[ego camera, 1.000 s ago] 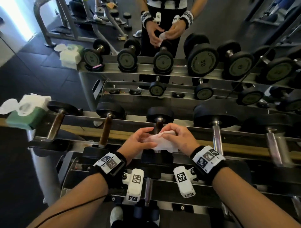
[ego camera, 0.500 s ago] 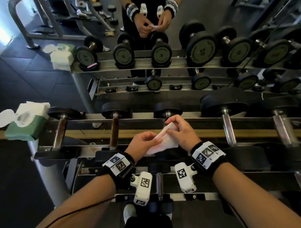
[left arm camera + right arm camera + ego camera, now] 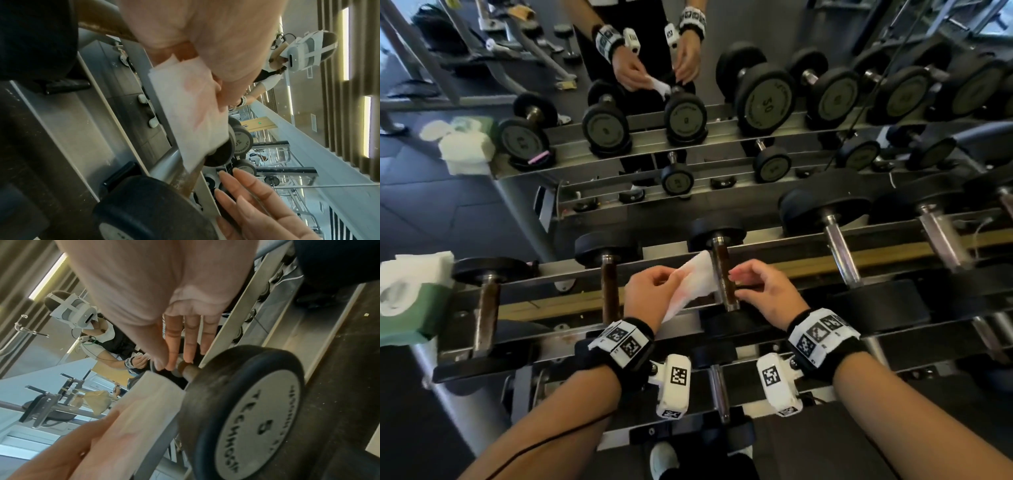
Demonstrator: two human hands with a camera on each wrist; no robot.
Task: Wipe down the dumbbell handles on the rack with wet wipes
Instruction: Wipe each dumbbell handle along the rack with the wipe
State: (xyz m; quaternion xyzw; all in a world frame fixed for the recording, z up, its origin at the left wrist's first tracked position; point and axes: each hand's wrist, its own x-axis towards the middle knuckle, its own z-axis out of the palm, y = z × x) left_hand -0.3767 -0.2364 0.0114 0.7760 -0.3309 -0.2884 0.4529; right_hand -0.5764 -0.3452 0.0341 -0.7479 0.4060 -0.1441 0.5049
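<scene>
My left hand (image 3: 650, 294) pinches the wipe (image 3: 697, 281) at nine o'clock of the brown handle (image 3: 724, 277) on the rack (image 3: 825, 265); my right hand (image 3: 763, 291), loosely spread and holding nothing, waits at three o'clock. Best: wrap fully, then stroke lengthwise.

A white wet wipe (image 3: 697, 281) lies against a rust-brown dumbbell handle (image 3: 723, 277) at frame centre, between black rubber heads (image 3: 717, 230). Black wristbands (image 3: 631, 344) carry white panels with black square-code patterns. At left, a green wipe pack (image 3: 412, 313) shows white sheets. Grey steel rack rails (image 3: 756, 255) flank a tan strip (image 3: 859, 260).
</scene>
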